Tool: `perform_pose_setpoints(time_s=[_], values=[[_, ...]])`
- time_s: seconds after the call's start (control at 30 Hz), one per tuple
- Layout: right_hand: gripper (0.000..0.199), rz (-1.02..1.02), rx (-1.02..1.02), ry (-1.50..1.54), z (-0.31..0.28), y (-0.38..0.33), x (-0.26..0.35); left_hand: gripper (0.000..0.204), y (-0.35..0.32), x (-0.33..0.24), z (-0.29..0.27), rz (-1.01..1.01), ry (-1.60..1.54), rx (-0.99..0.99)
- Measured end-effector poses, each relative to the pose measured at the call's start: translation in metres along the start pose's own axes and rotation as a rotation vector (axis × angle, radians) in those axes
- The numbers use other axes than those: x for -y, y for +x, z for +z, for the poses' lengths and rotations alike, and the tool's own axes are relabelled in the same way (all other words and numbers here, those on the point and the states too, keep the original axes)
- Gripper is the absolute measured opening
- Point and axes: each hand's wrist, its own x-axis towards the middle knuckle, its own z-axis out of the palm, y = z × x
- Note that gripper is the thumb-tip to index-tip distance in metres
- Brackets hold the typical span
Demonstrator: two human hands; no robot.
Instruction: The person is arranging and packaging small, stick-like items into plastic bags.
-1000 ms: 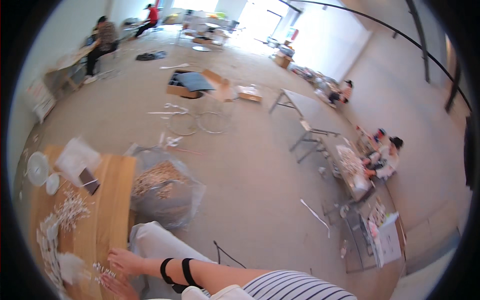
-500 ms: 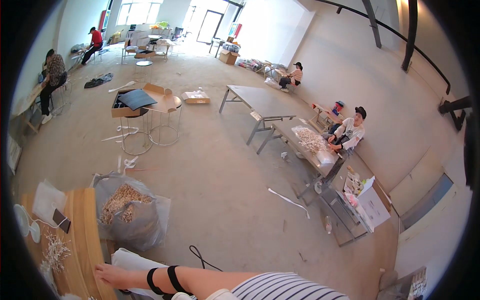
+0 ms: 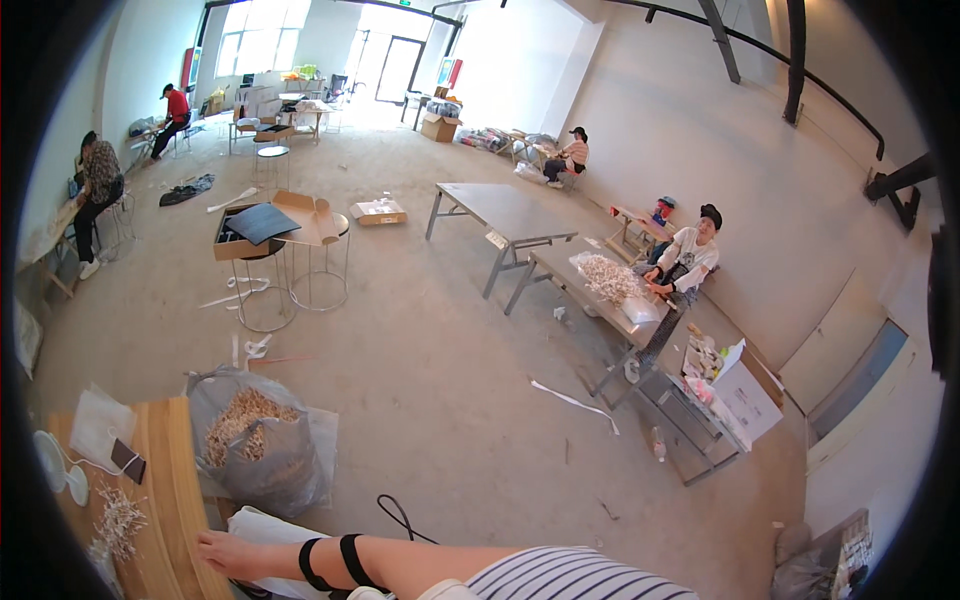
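My right hand (image 3: pixel 228 552) rests at the edge of a wooden table (image 3: pixel 170 460) at the lower left. Its fingers lie loosely at the edge, and I see nothing held in them. Two black straps circle that forearm, which comes out of a striped sleeve. My left hand is out of the picture. Just beyond my fingers on the tabletop is a loose pile of thin white sticks (image 3: pixel 120 522). Farther back lie a dark flat device (image 3: pixel 128 458) with a white cable, a clear plastic bag (image 3: pixel 102 425) and a small white fan (image 3: pixel 62 470).
A grey plastic sack (image 3: pixel 255 480) full of thin tan sticks stands beside the table. A black cable loop (image 3: pixel 405 515) lies on the floor. Stools with an opened carton (image 3: pixel 240 235) and metal tables (image 3: pixel 505 210) stand farther off. Several people sit at work, one (image 3: pixel 690 255) by a stick pile.
The view has tilted upward slightly, so the room sits lower and a bit to the left. My right hand stays at the table edge. The person at the right has raised their head slightly.
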Motion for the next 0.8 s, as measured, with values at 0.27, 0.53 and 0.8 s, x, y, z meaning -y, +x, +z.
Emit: perform_pose_setpoints(time_s=[0.27,0.53,0.8], values=[[0.013,0.085,0.109,0.048,-0.021,-0.008,0.016,0.085,0.0,-0.002,-0.002,-0.01,-0.002,0.024],[0.013,0.051,0.061,-0.028,-0.024,-0.011,0.014,0.085,0.003,-0.005,-0.005,-0.002,-0.004,0.038],[0.011,0.086,0.104,-0.058,-0.018,-0.012,0.005,0.084,0.007,-0.009,-0.006,0.007,-0.017,0.049]])
